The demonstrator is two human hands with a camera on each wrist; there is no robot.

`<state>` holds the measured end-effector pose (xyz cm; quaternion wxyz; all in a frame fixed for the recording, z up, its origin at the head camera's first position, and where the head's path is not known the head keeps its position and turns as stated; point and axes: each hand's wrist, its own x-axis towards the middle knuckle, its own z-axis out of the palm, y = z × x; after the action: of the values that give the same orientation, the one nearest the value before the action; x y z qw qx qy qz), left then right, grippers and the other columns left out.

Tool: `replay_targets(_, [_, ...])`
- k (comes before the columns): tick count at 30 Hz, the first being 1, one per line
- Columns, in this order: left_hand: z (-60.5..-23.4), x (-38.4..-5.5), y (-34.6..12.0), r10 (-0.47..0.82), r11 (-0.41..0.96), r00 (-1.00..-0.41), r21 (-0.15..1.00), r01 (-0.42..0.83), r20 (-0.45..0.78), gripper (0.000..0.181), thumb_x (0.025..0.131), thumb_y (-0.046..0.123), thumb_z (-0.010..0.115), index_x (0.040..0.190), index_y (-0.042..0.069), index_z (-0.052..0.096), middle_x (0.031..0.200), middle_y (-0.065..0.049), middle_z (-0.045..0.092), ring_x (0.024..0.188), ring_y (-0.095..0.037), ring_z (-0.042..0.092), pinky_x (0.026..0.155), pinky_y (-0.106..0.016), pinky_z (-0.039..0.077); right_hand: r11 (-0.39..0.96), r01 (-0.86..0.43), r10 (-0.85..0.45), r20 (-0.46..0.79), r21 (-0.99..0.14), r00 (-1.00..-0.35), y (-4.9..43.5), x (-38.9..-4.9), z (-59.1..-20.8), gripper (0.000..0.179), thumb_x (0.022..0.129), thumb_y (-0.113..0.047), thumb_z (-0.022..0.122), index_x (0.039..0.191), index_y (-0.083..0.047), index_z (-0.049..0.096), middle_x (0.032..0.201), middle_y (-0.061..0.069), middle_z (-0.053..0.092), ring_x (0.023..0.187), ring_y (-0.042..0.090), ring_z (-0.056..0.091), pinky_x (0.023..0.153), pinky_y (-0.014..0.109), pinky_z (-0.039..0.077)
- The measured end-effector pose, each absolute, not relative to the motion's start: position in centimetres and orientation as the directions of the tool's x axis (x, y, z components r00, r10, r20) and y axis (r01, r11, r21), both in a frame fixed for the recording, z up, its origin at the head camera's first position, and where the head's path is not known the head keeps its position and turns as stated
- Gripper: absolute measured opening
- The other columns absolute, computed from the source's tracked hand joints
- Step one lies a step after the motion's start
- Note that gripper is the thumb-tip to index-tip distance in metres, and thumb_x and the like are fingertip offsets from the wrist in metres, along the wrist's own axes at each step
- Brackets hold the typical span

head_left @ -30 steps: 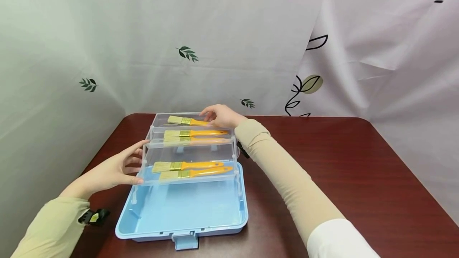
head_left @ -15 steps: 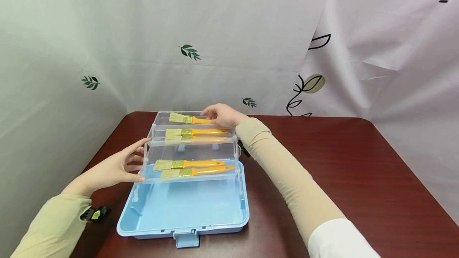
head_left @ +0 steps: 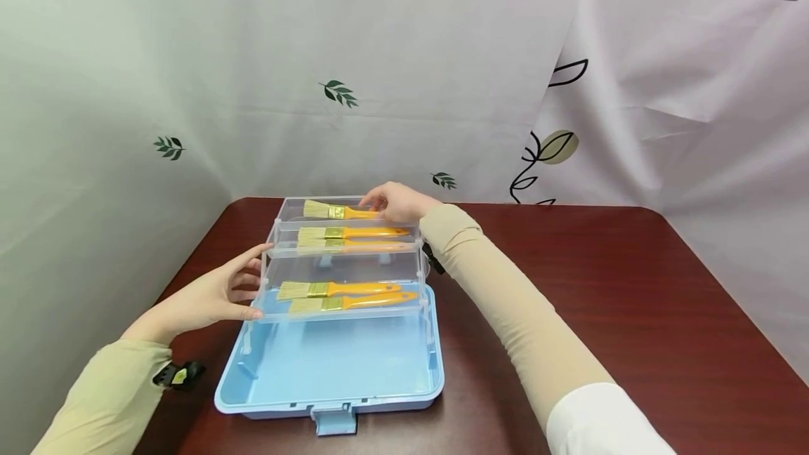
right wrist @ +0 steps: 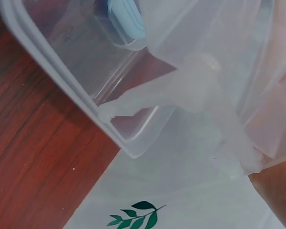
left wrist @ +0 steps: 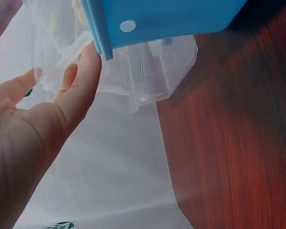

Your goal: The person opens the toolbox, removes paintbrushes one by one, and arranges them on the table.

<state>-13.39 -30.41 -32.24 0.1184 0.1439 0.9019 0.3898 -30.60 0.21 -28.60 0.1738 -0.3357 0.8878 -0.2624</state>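
A light blue toolbox (head_left: pixel 335 371) stands with clear fold-out trays stepped up behind its base. In the lowest clear tray (head_left: pixel 341 269) lie two paintbrushes with yellow handles and pale bristles; the middle tray also holds two. One more paintbrush (head_left: pixel 325 210) lies in the rearmost tray. My left hand (head_left: pixel 218 295) holds the left end of the lowest tray, thumb at its front corner and forefinger near its back corner. My right hand (head_left: pixel 399 202) reaches into the rearmost tray, fingertips around that paintbrush's handle end. The grip itself is partly hidden; the right wrist view mostly shows clear plastic.
The toolbox rests on a dark red-brown wooden table (head_left: pixel 569 300). A blue latch (head_left: pixel 335 420) hangs at the base's front edge. A pale curtain (head_left: pixel 411 55) with leaf prints hangs behind the table and along its sides.
The whole head view has shifted slightly to the right. Both hands and the paintbrushes keep nearly the same places on the toolbox.
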Motion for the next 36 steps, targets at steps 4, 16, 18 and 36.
replay_targets(4, [-32.1,-13.4,-30.4,0.363,0.647,-0.927,0.741,0.178,-0.094,0.105,0.073,0.025,0.078,0.150,0.020,0.006,0.126,-0.025,0.037,0.108,-0.038,0.055,0.082,-0.039,0.056,0.643,-0.520,-0.692,-0.135,-0.562,-0.709,0.1,-30.4,-28.4,0.033,0.092,-0.004,0.053,0.123,-0.015,0.060,0.119,0.005,0.059,0.109,0.020,0.054,0.093,0.032,0.047])
replay_targets(16, [-32.4,-13.4,-30.4,0.344,0.660,-0.934,0.732,0.171,-0.092,0.104,0.072,0.027,0.079,0.149,0.019,0.009,0.126,-0.023,0.038,0.110,-0.038,0.054,0.083,-0.039,0.055,0.622,-0.490,-0.633,-0.023,-0.610,-0.774,-0.1,-29.6,-28.5,0.033,0.091,-0.001,0.054,0.122,-0.010,0.060,0.115,0.009,0.060,0.106,0.023,0.056,0.090,0.032,0.049])
replay_targets(18, [-32.5,-13.4,-30.3,0.344,0.657,-0.935,0.734,0.170,-0.092,0.104,0.072,0.027,0.079,0.149,0.019,0.010,0.126,-0.023,0.038,0.110,-0.038,0.054,0.083,-0.039,0.056,0.604,-0.466,-0.610,0.001,-0.646,-0.792,0.0,-29.6,-28.5,0.033,0.091,-0.002,0.055,0.123,-0.011,0.059,0.116,0.009,0.059,0.103,0.023,0.056,0.085,0.030,0.050])
replay_targets(36, [-32.2,-13.3,-30.5,0.344,0.655,-0.934,0.737,0.167,-0.094,0.104,0.073,0.025,0.079,0.149,0.021,0.008,0.130,-0.023,0.036,0.111,-0.038,0.053,0.085,-0.038,0.055,0.114,0.143,-0.434,-0.179,-0.983,-0.883,0.6,-28.2,-27.0,0.043,0.093,-0.005,0.053,0.134,-0.016,0.048,0.134,0.011,0.049,0.117,0.031,0.048,0.063,0.026,0.035])
